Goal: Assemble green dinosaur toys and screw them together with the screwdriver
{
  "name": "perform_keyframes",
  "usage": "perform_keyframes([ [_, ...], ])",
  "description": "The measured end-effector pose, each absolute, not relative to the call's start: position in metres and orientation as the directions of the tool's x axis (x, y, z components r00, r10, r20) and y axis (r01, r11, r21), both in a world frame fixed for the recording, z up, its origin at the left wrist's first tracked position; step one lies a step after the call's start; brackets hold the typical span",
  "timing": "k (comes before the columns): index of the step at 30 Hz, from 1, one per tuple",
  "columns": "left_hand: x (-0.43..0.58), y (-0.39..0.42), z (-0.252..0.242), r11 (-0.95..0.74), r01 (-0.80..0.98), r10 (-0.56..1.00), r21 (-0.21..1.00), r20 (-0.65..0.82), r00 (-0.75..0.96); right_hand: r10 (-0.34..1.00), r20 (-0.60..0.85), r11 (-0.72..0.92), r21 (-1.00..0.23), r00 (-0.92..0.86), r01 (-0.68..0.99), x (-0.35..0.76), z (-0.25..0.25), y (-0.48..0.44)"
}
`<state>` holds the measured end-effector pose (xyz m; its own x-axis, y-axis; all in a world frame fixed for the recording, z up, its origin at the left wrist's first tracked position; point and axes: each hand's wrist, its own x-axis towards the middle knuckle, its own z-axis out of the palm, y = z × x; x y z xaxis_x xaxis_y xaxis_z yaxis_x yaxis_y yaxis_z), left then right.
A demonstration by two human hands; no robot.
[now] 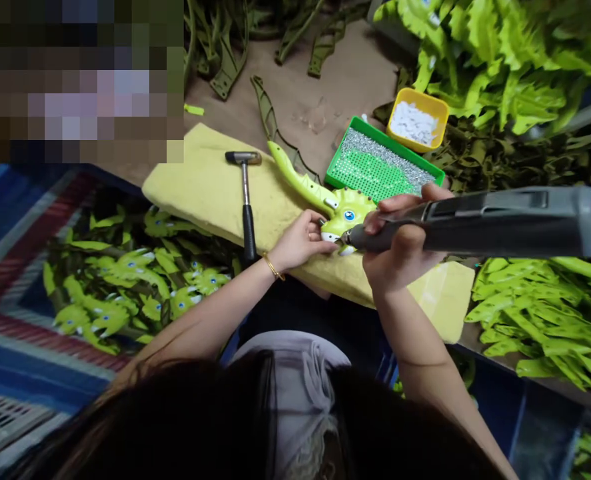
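A lime-green plastic toy dinosaur (349, 204), with a blue eye and a long curved body, lies on the yellow padded board (200, 173). My left hand (302, 240), a gold bracelet at its wrist, pinches the toy's head by the white snout. My right hand (400, 250) is wrapped round a dark electric screwdriver (505, 223). The tool's bit points left and meets the head near the snout; whether it sits on a screw I cannot see. A hammer (246, 200) with a black handle rests on the board left of the toy.
Behind the toy stand a green tray (385, 163) of small metal screws and a yellow box (418, 120) of white pieces. Lime-green parts (545, 313) are heaped at right, with more at the back right. Finished-looking toy heads (120, 287) lie in a pile at lower left.
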<state>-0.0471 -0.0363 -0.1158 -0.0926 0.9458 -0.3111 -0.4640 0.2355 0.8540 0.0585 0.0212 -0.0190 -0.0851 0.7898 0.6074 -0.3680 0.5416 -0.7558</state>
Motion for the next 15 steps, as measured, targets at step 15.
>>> perform_keyframes([
  [15,-0.034,-0.041,-0.095,0.321,-0.408,0.883,0.855,-0.426,-0.196,0.771,0.570,0.510,-0.820,-0.285,-0.260,0.069,-0.045,0.015],
])
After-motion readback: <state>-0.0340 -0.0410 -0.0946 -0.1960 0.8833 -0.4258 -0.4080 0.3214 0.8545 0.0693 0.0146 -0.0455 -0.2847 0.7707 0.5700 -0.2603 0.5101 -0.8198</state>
